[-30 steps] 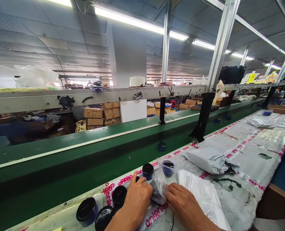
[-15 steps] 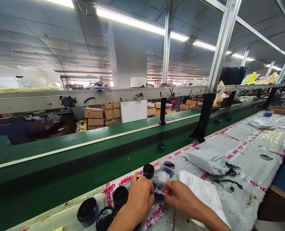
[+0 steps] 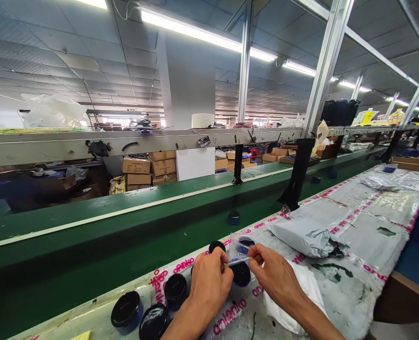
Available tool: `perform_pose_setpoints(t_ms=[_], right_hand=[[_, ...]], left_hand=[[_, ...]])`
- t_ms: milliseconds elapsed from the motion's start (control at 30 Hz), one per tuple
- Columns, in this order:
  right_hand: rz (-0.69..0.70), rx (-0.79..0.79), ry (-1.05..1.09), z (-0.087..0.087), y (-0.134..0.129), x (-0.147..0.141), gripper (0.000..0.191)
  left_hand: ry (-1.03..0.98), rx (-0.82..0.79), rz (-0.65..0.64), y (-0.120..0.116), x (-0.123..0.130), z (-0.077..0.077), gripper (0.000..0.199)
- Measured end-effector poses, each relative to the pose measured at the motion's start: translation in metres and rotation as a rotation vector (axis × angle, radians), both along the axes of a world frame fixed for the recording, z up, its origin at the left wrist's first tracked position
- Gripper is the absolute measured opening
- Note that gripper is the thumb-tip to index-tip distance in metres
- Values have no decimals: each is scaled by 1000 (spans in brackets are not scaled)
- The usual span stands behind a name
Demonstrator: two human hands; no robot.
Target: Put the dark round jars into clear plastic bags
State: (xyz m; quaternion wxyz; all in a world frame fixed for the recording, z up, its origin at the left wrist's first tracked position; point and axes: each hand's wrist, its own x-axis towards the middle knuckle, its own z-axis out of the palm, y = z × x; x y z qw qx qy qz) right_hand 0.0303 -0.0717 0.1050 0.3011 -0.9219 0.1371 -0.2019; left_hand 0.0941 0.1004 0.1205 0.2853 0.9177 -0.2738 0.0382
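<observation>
A clear plastic bag point(image 3: 238, 260) is stretched between my two hands, low in the middle of the view. My left hand point(image 3: 211, 281) pinches its left side and my right hand point(image 3: 272, 271) pinches its right side with thumb and fingers. Just below the bag, between the hands, sits a dark blue jar with a black lid point(image 3: 242, 275). Behind it another jar point(image 3: 246, 244) appears to be inside clear plastic. One more black-lidded jar point(image 3: 217, 246) stands behind my left hand, partly hidden. Several such jars, including a front-left one point(image 3: 126, 310), stand left of my left wrist.
White bags point(image 3: 303, 288) lie beside my right forearm, on the tape-patched worktop point(image 3: 358, 241). A stuffed grey-white bag point(image 3: 301, 236) lies farther back. Beyond the edge runs a green conveyor point(image 3: 124, 259) carrying a jar point(image 3: 234, 217). A black-wrapped post point(image 3: 297, 174) rises beside the conveyor.
My right hand has risen slightly and turned. The bag's edge is now drawn taut between both hands, and the jar beneath shows more clearly. The white bags have shifted.
</observation>
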Motion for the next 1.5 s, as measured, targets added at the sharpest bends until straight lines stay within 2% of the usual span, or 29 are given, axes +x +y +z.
perform_pose_setpoints(t_ms=[133, 233, 300, 400, 467, 533, 700, 800, 933, 1200, 1300, 1433, 1500], right_hand=[[-3, -152, -81, 0, -5, 4, 23], [20, -198, -125, -1, -9, 1, 24], [82, -206, -135, -4, -7, -6, 22], [258, -231, -129, -12, 3, -20, 11], [320, -239, -106, -20, 12, -26, 21], [308, -190, -72, -27, 19, -28, 29], [253, -46, -41, -31, 22, -17, 18], [235, 18, -18, -27, 15, -10, 14], [235, 122, 11, -19, 8, -6, 17], [122, 283, -26, -4, -9, 10, 11], [127, 329, -56, -7, -13, 20, 6], [170, 404, -75, -17, -13, 25, 3], [207, 444, -78, -20, -12, 24, 8]], left_hand=[[-11, 46, 10, -2, 3, 1, 23], [-39, 59, 5, 0, 4, -2, 26], [-52, 55, 5, 2, 3, -3, 27], [-49, 43, 5, 4, 1, -1, 25], [-52, 22, -2, 4, -1, 2, 26], [-59, -5, -3, 4, -3, 7, 26], [-45, -54, -24, 11, -1, 14, 19], [-18, -54, -31, 17, 3, 12, 15], [15, -55, -43, 20, 9, 8, 13], [48, -47, -58, 18, 34, 5, 13], [27, -35, -92, 13, 37, 3, 22], [32, 1, -207, -3, 25, 3, 64], [46, 23, -200, -13, 19, 3, 77]])
